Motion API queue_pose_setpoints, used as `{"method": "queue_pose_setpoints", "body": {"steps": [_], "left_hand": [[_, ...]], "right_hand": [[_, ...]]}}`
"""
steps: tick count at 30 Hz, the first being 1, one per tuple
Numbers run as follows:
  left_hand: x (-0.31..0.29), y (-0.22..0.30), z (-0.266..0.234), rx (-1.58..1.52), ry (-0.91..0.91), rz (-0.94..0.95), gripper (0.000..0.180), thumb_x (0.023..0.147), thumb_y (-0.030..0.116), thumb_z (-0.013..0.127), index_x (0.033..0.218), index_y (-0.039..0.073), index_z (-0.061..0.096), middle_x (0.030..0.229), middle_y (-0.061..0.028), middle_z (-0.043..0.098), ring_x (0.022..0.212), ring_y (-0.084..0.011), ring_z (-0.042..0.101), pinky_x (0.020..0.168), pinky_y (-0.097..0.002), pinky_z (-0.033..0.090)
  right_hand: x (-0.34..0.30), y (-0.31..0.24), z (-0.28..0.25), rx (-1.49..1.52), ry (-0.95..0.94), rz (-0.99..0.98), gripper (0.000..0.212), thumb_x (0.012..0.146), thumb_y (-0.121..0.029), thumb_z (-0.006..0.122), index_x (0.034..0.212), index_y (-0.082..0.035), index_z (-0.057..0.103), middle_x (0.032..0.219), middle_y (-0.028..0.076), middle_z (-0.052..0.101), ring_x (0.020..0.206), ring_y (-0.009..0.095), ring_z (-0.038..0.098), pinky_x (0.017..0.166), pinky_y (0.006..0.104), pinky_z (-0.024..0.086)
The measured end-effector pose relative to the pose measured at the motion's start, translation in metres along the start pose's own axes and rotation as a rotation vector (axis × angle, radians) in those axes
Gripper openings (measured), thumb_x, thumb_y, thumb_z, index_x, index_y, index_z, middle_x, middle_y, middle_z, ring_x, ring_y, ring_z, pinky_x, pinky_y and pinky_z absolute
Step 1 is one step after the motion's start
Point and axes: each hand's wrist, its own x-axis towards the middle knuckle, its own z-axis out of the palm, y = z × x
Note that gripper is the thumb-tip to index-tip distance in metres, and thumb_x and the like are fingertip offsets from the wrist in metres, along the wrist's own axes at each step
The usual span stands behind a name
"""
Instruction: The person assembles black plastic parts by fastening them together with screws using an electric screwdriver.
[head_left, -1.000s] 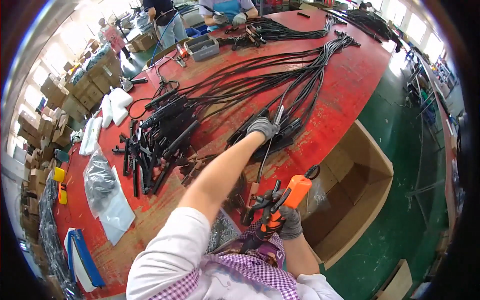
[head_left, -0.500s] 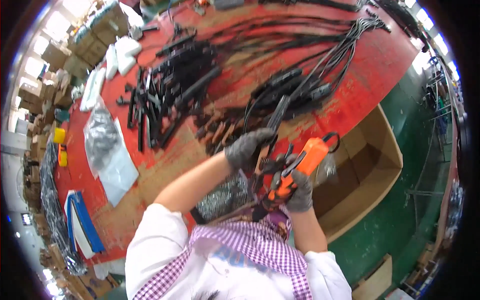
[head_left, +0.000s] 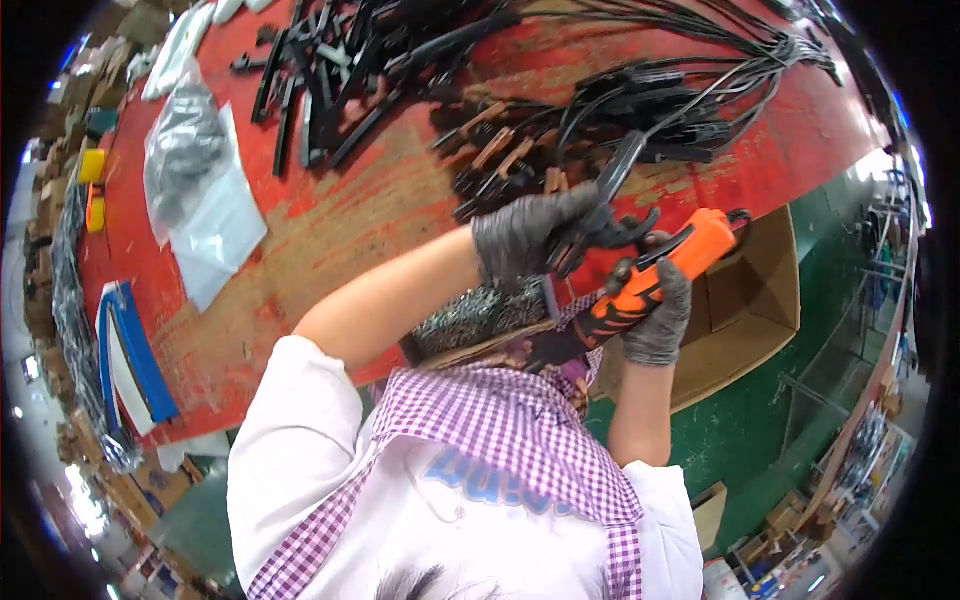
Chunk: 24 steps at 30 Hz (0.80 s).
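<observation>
My left hand point(head_left: 525, 240), in a dark grey glove, is closed around a black plastic part point(head_left: 625, 232) with a curved, hook-like piece on it. A dark strip point(head_left: 622, 165) runs up from that part toward the cables. My right hand point(head_left: 662, 318), also gloved, grips an orange-and-black handheld power tool point(head_left: 695, 245); its exact kind is unclear. The tool slants up to the right, close beside the black part; whether they touch cannot be made out. Below my left hand sits an open box of small metal screws point(head_left: 480, 318). Several brown-and-black parts point(head_left: 500, 145) lie beyond it.
Black bars and fittings point(head_left: 350, 80) are heaped on the red table point(head_left: 330, 250). Grey-black cables gather in a bundle point(head_left: 785, 52) at the far right. An open carton point(head_left: 750, 335) stands at the right. Plastic bags point(head_left: 205, 200) and a blue-and-white folded item point(head_left: 135, 360) lie left.
My view has shifted, so the table's contents sit higher. Both hands have moved right; the orange tool and black part stay held. My left hand has turned, showing more of the black part.
</observation>
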Motion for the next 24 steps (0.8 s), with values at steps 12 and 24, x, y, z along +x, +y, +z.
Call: {"method": "queue_pose_setpoints", "body": {"steps": [12, 24], "left_hand": [[-0.006, 0.011, -0.027, -0.579, -0.195, 0.122, 0.042, 0.083, 0.039, 0.048, 0.111, 0.007, 0.050, 0.098, -0.0147, 0.056, 0.095, -0.0314, 0.053, 0.085, -0.0508, 0.041], [-0.005, 0.014, -0.025, -0.804, -0.228, 0.030, 0.033, 0.083, 0.012, 0.051, 0.111, -0.002, 0.040, 0.091, -0.0169, 0.051, 0.069, -0.0164, 0.058, 0.053, -0.0209, 0.055]], "right_hand": [[-0.027, 0.003, 0.028, -0.269, -0.182, -0.789, 0.038, 0.078, -0.024, 0.056, 0.107, -0.006, 0.040, 0.101, 0.016, 0.047, 0.071, 0.022, 0.056, 0.059, 0.0351, 0.049], [0.003, 0.041, 0.042, -0.229, -0.147, -0.730, 0.036, 0.078, -0.019, 0.058, 0.108, -0.009, 0.040, 0.103, 0.018, 0.052, 0.078, 0.025, 0.057, 0.071, 0.0409, 0.049]]}}
